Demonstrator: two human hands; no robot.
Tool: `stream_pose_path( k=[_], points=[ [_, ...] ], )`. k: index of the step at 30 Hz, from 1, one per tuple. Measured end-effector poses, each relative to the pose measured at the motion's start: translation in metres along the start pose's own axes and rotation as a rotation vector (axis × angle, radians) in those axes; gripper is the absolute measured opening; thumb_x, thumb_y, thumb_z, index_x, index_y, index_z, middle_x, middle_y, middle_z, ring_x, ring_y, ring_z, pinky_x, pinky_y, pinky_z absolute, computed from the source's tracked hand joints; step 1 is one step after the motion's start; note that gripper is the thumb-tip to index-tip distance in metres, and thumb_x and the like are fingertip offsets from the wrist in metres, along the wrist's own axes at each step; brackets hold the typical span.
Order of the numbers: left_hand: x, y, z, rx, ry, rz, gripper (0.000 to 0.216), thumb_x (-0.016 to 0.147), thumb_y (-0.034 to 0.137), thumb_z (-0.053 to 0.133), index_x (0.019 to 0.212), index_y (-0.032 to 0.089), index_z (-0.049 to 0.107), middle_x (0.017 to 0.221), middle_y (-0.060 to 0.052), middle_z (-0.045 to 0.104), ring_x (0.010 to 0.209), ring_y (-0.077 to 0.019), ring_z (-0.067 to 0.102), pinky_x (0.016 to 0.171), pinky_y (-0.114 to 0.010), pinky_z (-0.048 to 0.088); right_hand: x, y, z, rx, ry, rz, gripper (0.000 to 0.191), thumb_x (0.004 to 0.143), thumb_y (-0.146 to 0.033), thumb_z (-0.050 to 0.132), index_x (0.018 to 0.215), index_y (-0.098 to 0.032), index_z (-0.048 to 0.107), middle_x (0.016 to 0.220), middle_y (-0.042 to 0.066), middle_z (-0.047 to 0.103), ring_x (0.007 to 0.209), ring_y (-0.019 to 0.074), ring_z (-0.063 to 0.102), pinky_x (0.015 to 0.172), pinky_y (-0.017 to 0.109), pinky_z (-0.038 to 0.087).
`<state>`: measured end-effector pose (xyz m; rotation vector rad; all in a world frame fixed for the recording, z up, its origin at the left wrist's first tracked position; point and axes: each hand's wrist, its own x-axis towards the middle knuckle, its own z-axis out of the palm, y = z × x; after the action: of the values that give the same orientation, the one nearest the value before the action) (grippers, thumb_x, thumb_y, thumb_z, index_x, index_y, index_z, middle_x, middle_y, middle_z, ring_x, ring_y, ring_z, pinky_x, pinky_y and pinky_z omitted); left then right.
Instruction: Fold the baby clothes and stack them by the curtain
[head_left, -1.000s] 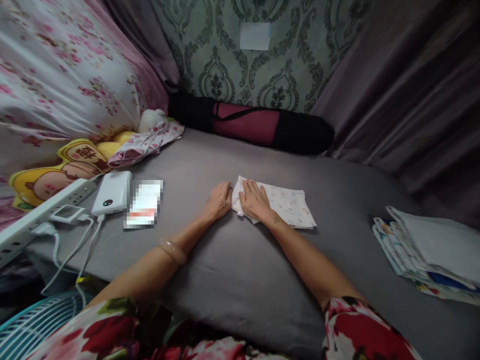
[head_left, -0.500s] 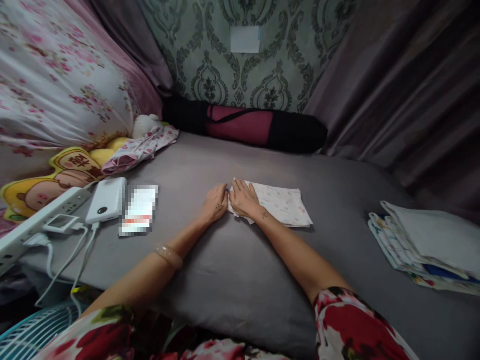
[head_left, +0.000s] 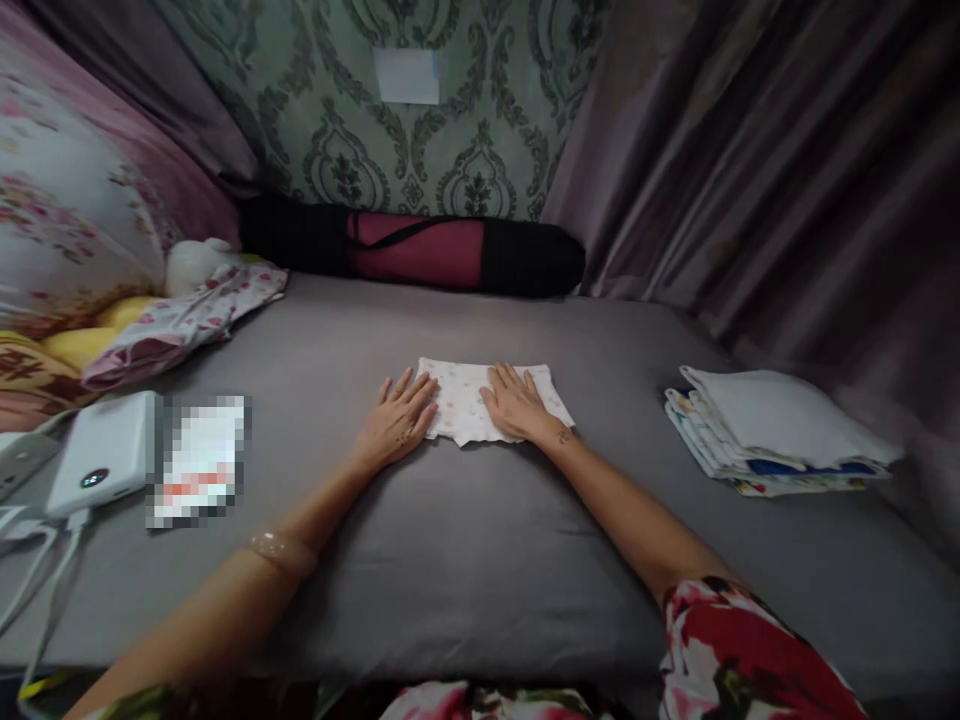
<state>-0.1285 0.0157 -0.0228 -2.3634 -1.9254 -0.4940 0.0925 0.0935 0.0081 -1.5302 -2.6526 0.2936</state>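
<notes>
A small folded white cloth [head_left: 466,400] with a faint pink print lies on the grey bed sheet [head_left: 465,540]. My left hand [head_left: 397,420] rests flat on its left edge, fingers spread and open. My right hand [head_left: 516,402] lies flat on its right half, fingers stretched out. Neither hand grips anything. A pale bangle [head_left: 283,550] sits on my left wrist.
A stack of folded cloths [head_left: 772,432] lies to the right. A black and maroon roll bag [head_left: 420,248] lies along the patterned wall. At left are a white power bank [head_left: 101,455] with cables, a blurred flat item [head_left: 196,460] and a floral garment [head_left: 184,322]. Purple curtain hangs right.
The view has swung right. My hands, which were together at the cloth's left end, have moved apart and now lie flat on either side of the shorter, folded cloth.
</notes>
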Motion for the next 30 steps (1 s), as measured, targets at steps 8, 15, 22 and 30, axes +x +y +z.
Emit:
stream_pose_path(
  k=[8, 15, 22, 30],
  points=[
    [0.0, -0.004, 0.003, 0.061, -0.06, 0.01, 0.056, 0.1, 0.044, 0.02, 0.146, 0.02, 0.041, 0.153, -0.005, 0.038, 0.146, -0.0272, 0.024, 0.117, -0.05, 0.02, -0.003, 0.004, 0.006, 0.024, 0.013, 0.012, 0.063, 0.099, -0.041, 0.022, 0.151, -0.006, 0.028, 0.158, 0.014, 0.024, 0.146, 0.0261, 0.018, 0.119, 0.048, 0.008],
    [0.002, 0.001, -0.002, 0.055, -0.098, -0.014, 0.057, 0.1, 0.041, 0.019, 0.146, 0.016, 0.041, 0.153, -0.007, 0.037, 0.146, -0.0266, 0.023, 0.118, -0.052, 0.019, -0.017, 0.04, -0.009, -0.002, 0.014, 0.016, 0.063, 0.099, -0.04, 0.019, 0.151, -0.005, 0.029, 0.159, 0.016, 0.022, 0.147, 0.0256, 0.015, 0.119, 0.044, 0.007],
    [0.002, 0.0, -0.002, 0.012, -0.099, -0.037, 0.055, 0.098, 0.037, 0.022, 0.145, 0.016, 0.042, 0.153, -0.007, 0.038, 0.145, -0.0269, 0.025, 0.117, -0.052, 0.019, -0.023, 0.055, 0.001, 0.01, 0.012, 0.044, 0.063, 0.099, -0.041, 0.019, 0.151, -0.006, 0.029, 0.158, 0.014, 0.024, 0.147, 0.0253, 0.018, 0.119, 0.045, 0.013],
    [0.001, -0.001, 0.001, 0.016, -0.066, -0.035, 0.053, 0.098, 0.037, 0.025, 0.144, 0.02, 0.044, 0.152, -0.006, 0.04, 0.145, -0.0266, 0.026, 0.117, -0.051, 0.02, -0.023, 0.072, -0.014, 0.123, -0.024, 0.087, 0.065, 0.099, -0.043, 0.015, 0.152, -0.007, 0.024, 0.16, 0.013, 0.018, 0.148, 0.0225, 0.012, 0.12, 0.044, 0.008]
  ],
)
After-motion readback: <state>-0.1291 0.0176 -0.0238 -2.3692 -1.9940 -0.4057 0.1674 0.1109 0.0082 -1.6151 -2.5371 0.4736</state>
